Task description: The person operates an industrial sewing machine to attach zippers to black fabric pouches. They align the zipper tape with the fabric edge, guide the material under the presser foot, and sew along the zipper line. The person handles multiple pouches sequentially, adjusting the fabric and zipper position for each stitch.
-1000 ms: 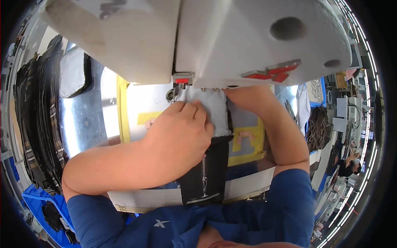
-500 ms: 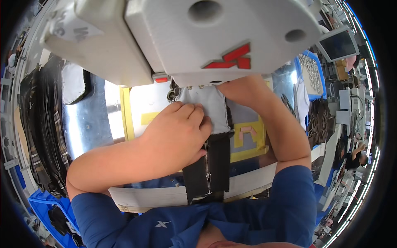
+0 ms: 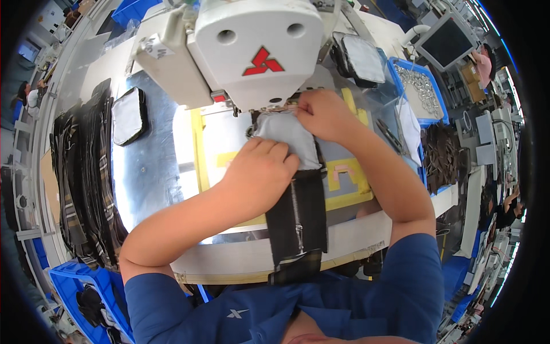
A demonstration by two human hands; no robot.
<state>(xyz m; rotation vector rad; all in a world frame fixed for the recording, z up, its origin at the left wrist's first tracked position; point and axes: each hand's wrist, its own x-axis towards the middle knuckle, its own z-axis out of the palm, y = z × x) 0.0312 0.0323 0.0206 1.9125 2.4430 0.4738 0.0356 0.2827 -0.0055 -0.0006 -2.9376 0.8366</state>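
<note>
Under the sewing machine head [image 3: 260,69] lies a grey-lined fabric piece [image 3: 281,133]. A black strip with a metal zipper [image 3: 296,212] runs from it toward me and hangs over the table's front edge. My left hand [image 3: 260,175] rests on the left side of the grey lining, its fingers bent and closed on the cloth. At the far right corner, close to the needle area, my right hand [image 3: 325,116] pinches the cloth's edge between thumb and fingers. The needle itself is too small to make out.
Dark fabric pieces are piled [image 3: 86,172] at the left, beside a small grey-lined piece [image 3: 129,116]. Blue bins stand lower left [image 3: 77,286] and at right [image 3: 438,94], the latter holding metal parts. Scissors [image 3: 389,136] lie right. Another grey-lined stack [image 3: 361,60] sits behind.
The view has drawn back, so the machine head looks smaller. My right hand, partly hidden behind the head before, now shows pinching the cloth. My left hand stays on the lining.
</note>
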